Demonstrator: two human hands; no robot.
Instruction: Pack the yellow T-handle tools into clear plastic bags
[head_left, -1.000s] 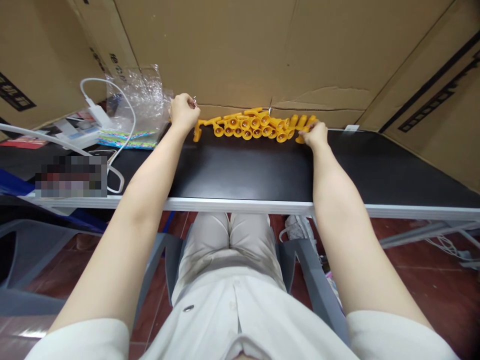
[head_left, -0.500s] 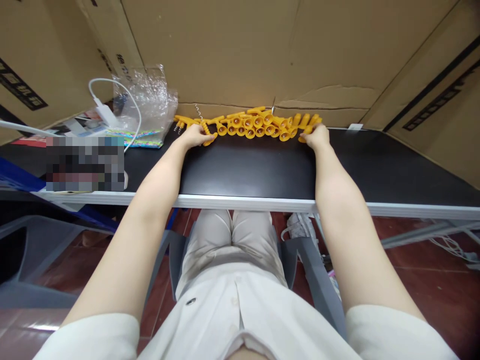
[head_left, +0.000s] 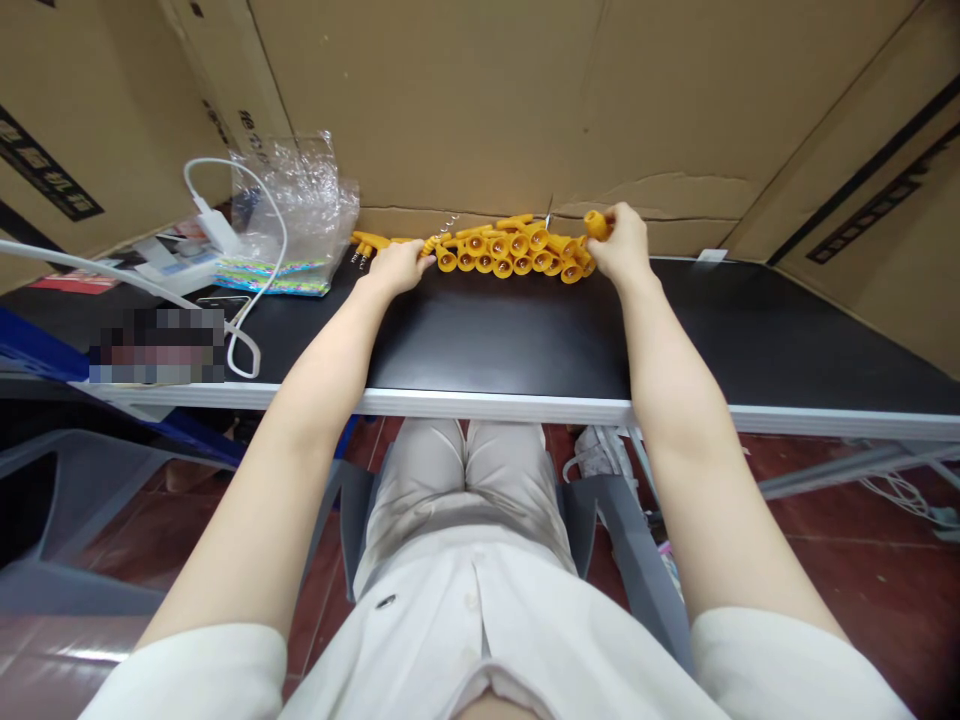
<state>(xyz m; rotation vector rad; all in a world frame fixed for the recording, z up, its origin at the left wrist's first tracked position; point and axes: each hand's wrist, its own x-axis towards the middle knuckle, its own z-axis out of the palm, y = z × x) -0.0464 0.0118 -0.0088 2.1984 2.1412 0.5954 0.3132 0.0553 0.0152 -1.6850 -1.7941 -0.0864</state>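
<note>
A row of several small orange plastic pieces [head_left: 510, 250] lies along the far edge of the black table [head_left: 525, 340], against a cardboard wall. My left hand [head_left: 400, 266] rests closed at the row's left end, fingers on an orange piece. My right hand [head_left: 619, 243] is at the row's right end, fingers wrapped round one orange piece [head_left: 595, 223] lifted slightly above the others. A few more orange pieces [head_left: 369, 241] with thin metal springs lie just left of my left hand.
A crumpled clear plastic bag [head_left: 292, 205] sits at the back left over a colourful packet. A white charger and cable [head_left: 217, 225] trail across the table's left part. Cardboard boxes [head_left: 480, 100] wall in the back and right side.
My right hand has picked one orange piece up from the right end of the row. My left hand stayed at the left end, pushing the pieces slightly rightward.
</note>
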